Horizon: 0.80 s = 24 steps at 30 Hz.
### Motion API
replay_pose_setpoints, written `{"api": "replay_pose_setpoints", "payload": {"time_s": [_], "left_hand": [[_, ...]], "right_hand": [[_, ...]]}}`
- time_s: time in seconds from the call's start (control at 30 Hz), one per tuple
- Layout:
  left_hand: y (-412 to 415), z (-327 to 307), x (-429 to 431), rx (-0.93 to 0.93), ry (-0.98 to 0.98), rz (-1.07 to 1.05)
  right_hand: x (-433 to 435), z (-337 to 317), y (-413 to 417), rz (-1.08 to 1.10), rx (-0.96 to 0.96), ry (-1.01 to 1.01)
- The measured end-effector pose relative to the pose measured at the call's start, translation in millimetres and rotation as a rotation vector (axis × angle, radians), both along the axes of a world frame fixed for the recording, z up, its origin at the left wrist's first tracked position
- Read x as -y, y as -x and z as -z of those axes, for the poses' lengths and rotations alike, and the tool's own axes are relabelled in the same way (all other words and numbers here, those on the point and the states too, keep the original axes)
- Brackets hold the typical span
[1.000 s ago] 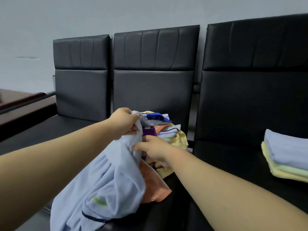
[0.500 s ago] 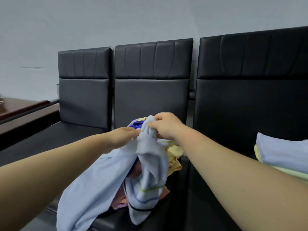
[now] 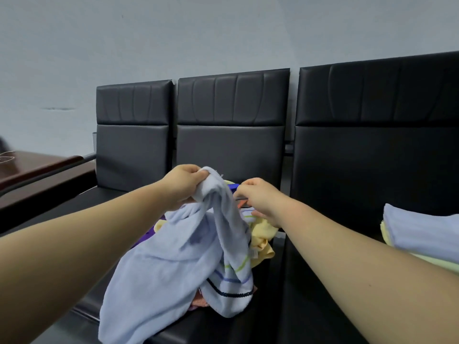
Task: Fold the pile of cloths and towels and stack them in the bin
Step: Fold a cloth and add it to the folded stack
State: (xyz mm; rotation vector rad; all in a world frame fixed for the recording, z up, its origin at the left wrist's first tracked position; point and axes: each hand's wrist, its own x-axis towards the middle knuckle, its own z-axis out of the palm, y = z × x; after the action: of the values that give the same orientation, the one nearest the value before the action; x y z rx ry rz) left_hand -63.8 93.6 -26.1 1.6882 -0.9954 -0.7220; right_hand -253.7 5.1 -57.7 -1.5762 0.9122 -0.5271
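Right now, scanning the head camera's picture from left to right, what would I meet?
Wooden table → left hand → light blue striped towel → right hand → folded stack on the rightmost seat.

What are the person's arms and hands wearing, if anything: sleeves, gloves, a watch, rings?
Nothing shows on them. The left hand and right hand are bare, with no gloves, and no rings can be seen. Both forearms are uncovered as far as the picture's lower edge: no sleeve, watch, bracelet or band at either wrist. Any sleeve further up lies out of view.
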Motion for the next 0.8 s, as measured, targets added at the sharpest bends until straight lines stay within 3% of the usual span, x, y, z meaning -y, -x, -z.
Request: {"api": "replay_pose_setpoints", "payload": {"time_s": [0.17,0.5,0.8], "left_hand": [[27.8,-30.4,16.0,-0.093,0.11,0.057],[70.1,-54.0,28.0,-0.059,0.138,0.016],[164.4,-52.9,53.7,-0.114,0.119,0.186]], "right_hand": [[-11.5,3.9,1.9,-0.121,-0.132,0.066],[8.0,-57.3,70.5,-0.001,0.127,-0.07],[32.8,-86.5,181.8,0.253,0.258,-0.007]]}}
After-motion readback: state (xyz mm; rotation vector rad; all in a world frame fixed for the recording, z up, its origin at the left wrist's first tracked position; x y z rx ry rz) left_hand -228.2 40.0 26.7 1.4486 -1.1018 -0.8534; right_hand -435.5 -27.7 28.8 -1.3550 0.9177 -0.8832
